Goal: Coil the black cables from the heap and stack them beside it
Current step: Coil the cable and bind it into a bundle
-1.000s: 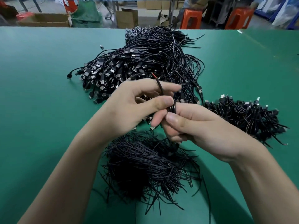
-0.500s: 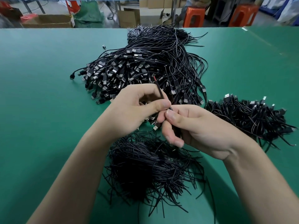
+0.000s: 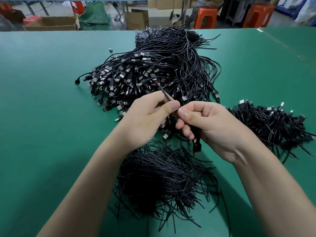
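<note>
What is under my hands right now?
Below the left hand and right hand, the near edge of the heap, with USB plugs, shows on the table. What lies directly under the palms is covered.

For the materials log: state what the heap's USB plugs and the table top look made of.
USB plugs: shiny metal shells, glinting silver, on matte black bodies, probably moulded plastic. Table top: green matte covering, perhaps rubber or vinyl; no grain shows.

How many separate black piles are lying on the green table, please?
3: the large heap at far centre, a smaller stack to its right, and a pile of thin strands nearest, between the forearms. The heap's near edge is partly hidden.
</note>
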A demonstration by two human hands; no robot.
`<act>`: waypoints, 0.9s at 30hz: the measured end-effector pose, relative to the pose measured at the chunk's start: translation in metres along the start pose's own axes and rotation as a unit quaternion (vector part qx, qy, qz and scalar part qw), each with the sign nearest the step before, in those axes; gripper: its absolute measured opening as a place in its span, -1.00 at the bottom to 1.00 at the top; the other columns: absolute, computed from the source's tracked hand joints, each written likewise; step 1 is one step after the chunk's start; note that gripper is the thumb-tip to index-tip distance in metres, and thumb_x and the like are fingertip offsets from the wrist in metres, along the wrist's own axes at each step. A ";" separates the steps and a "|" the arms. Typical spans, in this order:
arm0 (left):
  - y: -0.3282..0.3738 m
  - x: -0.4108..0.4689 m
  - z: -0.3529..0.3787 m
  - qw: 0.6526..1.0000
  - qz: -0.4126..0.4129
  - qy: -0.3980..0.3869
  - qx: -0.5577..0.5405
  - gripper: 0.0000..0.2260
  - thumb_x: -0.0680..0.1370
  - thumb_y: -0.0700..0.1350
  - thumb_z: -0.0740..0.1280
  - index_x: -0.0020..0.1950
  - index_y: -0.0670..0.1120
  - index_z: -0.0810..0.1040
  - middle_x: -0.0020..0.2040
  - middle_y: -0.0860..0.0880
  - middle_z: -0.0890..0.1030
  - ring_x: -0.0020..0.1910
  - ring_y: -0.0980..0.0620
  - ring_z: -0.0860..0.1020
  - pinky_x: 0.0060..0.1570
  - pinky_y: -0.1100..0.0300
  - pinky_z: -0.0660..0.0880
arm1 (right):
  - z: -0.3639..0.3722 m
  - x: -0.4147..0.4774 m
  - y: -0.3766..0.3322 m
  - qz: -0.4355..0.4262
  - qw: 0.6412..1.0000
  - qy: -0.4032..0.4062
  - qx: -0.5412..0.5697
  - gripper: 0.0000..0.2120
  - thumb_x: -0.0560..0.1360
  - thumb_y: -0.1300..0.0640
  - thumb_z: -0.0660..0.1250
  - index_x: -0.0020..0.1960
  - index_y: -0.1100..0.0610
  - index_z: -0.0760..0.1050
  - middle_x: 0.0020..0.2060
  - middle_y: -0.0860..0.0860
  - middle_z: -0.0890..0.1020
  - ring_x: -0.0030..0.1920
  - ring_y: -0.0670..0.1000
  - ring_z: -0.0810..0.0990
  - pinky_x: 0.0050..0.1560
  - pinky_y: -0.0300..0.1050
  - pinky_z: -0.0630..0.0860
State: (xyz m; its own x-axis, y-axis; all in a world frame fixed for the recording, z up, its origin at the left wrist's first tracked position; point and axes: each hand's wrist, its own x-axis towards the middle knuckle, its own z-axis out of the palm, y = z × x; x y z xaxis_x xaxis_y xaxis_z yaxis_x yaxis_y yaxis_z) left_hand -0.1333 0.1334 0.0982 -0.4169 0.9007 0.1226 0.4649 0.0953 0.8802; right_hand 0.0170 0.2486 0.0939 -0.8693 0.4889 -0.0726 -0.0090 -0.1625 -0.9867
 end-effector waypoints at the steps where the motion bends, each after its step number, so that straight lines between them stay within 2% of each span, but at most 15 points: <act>1: 0.001 0.000 0.000 1.000 0.003 0.008 0.001 -0.78 0.66 0.02 0.32 -0.03 -0.11 0.61 -0.32 -0.16 0.52 -0.35 0.06 0.44 -0.36 0.02 0.39 | 0.001 0.001 0.001 -0.007 1.000 0.013 0.000 -0.90 0.52 0.18 0.40 -0.09 0.23 0.61 -0.31 0.07 0.66 -0.39 -0.09 0.55 -0.35 -0.29 0.50; 3: 0.000 0.001 0.000 1.000 0.007 0.027 -0.007 -0.78 0.65 0.01 0.34 -0.07 -0.12 0.58 -0.36 -0.09 0.52 -0.37 0.02 0.45 -0.36 0.00 0.43 | 0.003 0.002 0.004 -0.027 0.999 0.043 -0.018 -0.88 0.47 0.13 0.44 -0.10 0.20 0.64 -0.28 0.07 0.66 -0.33 -0.07 0.58 -0.27 -0.25 0.54; 5: -0.001 0.002 0.001 0.999 0.014 0.046 -0.014 -0.78 0.66 -0.01 0.34 -0.11 -0.11 0.55 -0.41 0.03 0.53 -0.41 0.09 0.51 -0.36 0.19 0.49 | 0.005 0.002 0.005 -0.055 0.992 0.076 -0.084 -0.89 0.52 0.11 0.45 -0.10 0.15 0.65 -0.24 0.06 0.67 -0.25 -0.06 0.61 -0.17 -0.16 0.56; 7: -0.003 0.003 0.001 0.998 0.016 0.060 -0.017 -0.78 0.67 -0.04 0.34 -0.13 -0.10 0.53 -0.42 0.03 0.54 -0.42 0.10 0.55 -0.33 0.25 0.52 | 0.009 0.002 0.007 -0.081 0.977 0.103 -0.171 -0.86 0.60 0.06 0.38 -0.09 0.10 0.61 -0.22 0.01 0.69 -0.22 -0.09 0.61 -0.13 -0.10 0.54; 10: -0.005 0.005 -0.001 0.996 0.012 0.083 -0.034 -0.77 0.68 -0.05 0.33 -0.12 -0.12 0.54 -0.42 0.03 0.54 -0.43 0.08 0.56 -0.34 0.22 0.51 | 0.021 0.000 0.010 -0.104 0.937 0.125 -0.310 -0.79 0.67 -0.05 0.20 -0.06 0.00 0.50 -0.24 -0.05 0.65 -0.25 -0.10 0.58 -0.16 -0.08 0.50; 12: -0.007 0.006 -0.003 0.994 0.001 0.099 -0.039 -0.75 0.69 -0.03 0.33 -0.13 -0.13 0.56 -0.42 0.03 0.54 -0.43 0.09 0.55 -0.32 0.16 0.51 | 0.028 0.000 0.015 -0.094 0.934 0.102 -0.328 -0.81 0.68 -0.10 0.15 -0.03 -0.04 0.40 -0.32 -0.07 0.60 -0.34 -0.12 0.55 -0.28 -0.15 0.45; 13: -0.007 0.006 -0.004 0.994 -0.004 0.106 -0.040 -0.75 0.69 -0.03 0.33 -0.14 -0.12 0.57 -0.42 0.04 0.54 -0.42 0.08 0.54 -0.30 0.12 0.51 | 0.029 0.000 0.018 -0.081 0.938 0.087 -0.325 -0.79 0.66 -0.14 0.15 -0.03 -0.04 0.37 -0.35 -0.09 0.57 -0.39 -0.14 0.50 -0.36 -0.21 0.40; 16: -0.006 0.005 -0.006 0.993 -0.013 0.110 -0.041 -0.74 0.68 -0.02 0.35 -0.15 -0.11 0.59 -0.43 0.04 0.54 -0.41 0.07 0.53 -0.26 0.05 0.51 | 0.031 0.000 0.025 -0.060 0.936 0.056 -0.343 -0.67 0.55 -0.27 0.25 0.00 0.00 0.38 -0.36 -0.13 0.46 -0.41 -0.16 0.39 -0.36 -0.30 0.35; 19: -0.005 0.004 -0.006 0.993 -0.028 0.102 -0.041 -0.74 0.68 -0.02 0.35 -0.15 -0.11 0.60 -0.42 0.01 0.55 -0.41 0.04 0.54 -0.25 0.04 0.52 | 0.030 0.002 0.028 -0.069 0.905 0.071 -0.414 -0.69 0.51 -0.26 0.33 -0.06 -0.03 0.41 -0.34 -0.10 0.50 -0.34 -0.14 0.44 -0.33 -0.23 0.37; 23: -0.004 0.004 -0.002 0.993 -0.055 0.097 -0.039 -0.76 0.67 -0.02 0.37 -0.15 -0.12 0.60 -0.40 0.01 0.56 -0.43 0.08 0.55 -0.25 0.03 0.54 | 0.030 0.006 0.028 -0.053 0.878 0.055 -0.473 -0.70 0.64 -0.12 0.22 -0.16 0.04 0.42 -0.31 -0.05 0.54 -0.25 0.01 0.51 -0.17 0.07 0.50; 25: -0.001 0.004 -0.003 0.992 -0.060 0.103 -0.041 -0.76 0.66 -0.03 0.37 -0.15 -0.11 0.61 -0.39 0.02 0.56 -0.43 0.10 0.54 -0.26 0.07 0.54 | 0.030 0.006 0.027 -0.052 0.874 0.044 -0.482 -0.70 0.68 -0.10 0.15 -0.17 0.02 0.36 -0.29 -0.04 0.54 -0.24 0.06 0.52 -0.15 0.11 0.52; 27: 0.002 0.003 -0.004 0.992 -0.059 0.103 -0.044 -0.78 0.65 -0.02 0.39 -0.13 -0.10 0.63 -0.36 0.02 0.58 -0.42 0.10 0.54 -0.27 0.11 0.55 | 0.028 0.005 0.025 -0.057 0.867 0.050 -0.493 -0.68 0.69 -0.10 0.11 -0.19 0.01 0.27 -0.31 -0.04 0.51 -0.28 0.05 0.50 -0.21 0.08 0.49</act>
State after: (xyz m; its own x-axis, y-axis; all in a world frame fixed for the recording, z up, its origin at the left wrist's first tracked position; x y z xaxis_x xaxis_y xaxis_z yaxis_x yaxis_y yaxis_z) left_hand -0.1368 0.1342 0.1026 -0.6198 0.7784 0.0998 0.3372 0.1493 0.9295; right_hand -0.0015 0.2232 0.0726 -0.8429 0.5334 0.0704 0.3773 0.6794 -0.6293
